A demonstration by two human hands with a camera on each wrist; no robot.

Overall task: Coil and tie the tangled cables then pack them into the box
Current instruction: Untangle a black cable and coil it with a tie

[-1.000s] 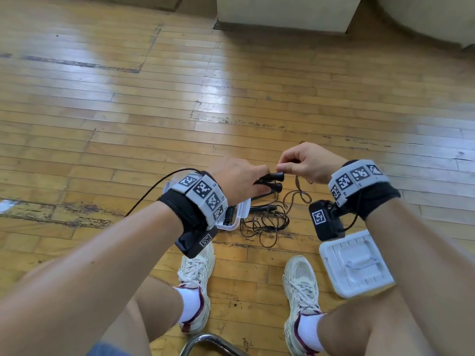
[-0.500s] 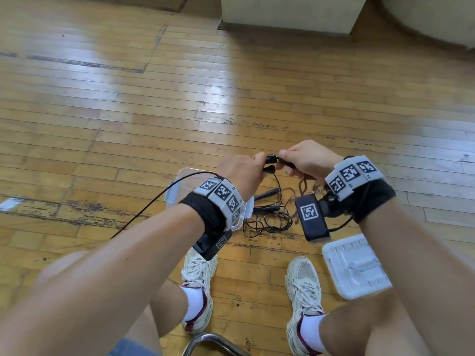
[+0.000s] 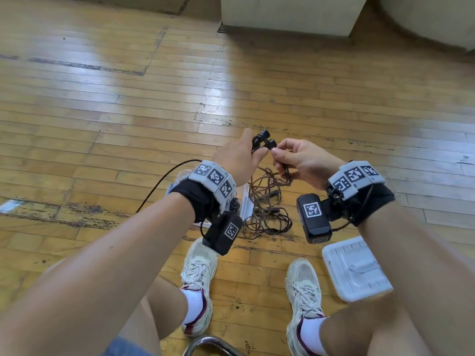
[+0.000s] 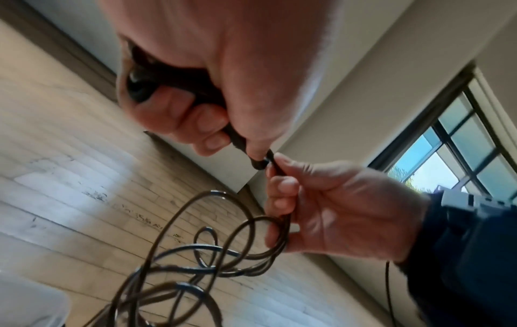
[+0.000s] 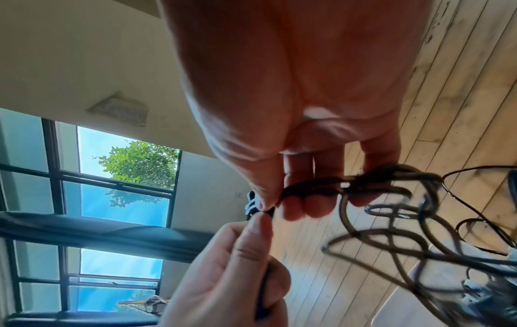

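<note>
A tangled thin brown-black cable (image 3: pixel 267 201) hangs from both hands down to a heap on the wooden floor. My left hand (image 3: pixel 257 152) grips its two black plug ends (image 3: pixel 266 140), which stick up past the fingers; the left wrist view shows the fingers curled round a black plug (image 4: pixel 140 88). My right hand (image 3: pixel 279 156) pinches the cable just below the plugs, thumb against fingers (image 5: pixel 268 205). Loose loops (image 4: pixel 209 254) dangle under both hands. The clear box (image 3: pixel 244 201) stands on the floor, mostly hidden behind my left wrist.
A white box lid (image 3: pixel 357 271) lies on the floor right of my right shoe (image 3: pixel 303 291). My left shoe (image 3: pixel 198 278) is below the box. A pale cabinet (image 3: pixel 288 14) stands at the far wall. A metal chair bar (image 3: pixel 210 346) is between my legs.
Both hands have risen and come closer together with the plug ends. The plugs now point upward, and more of the tangle is lifted off the floor.
</note>
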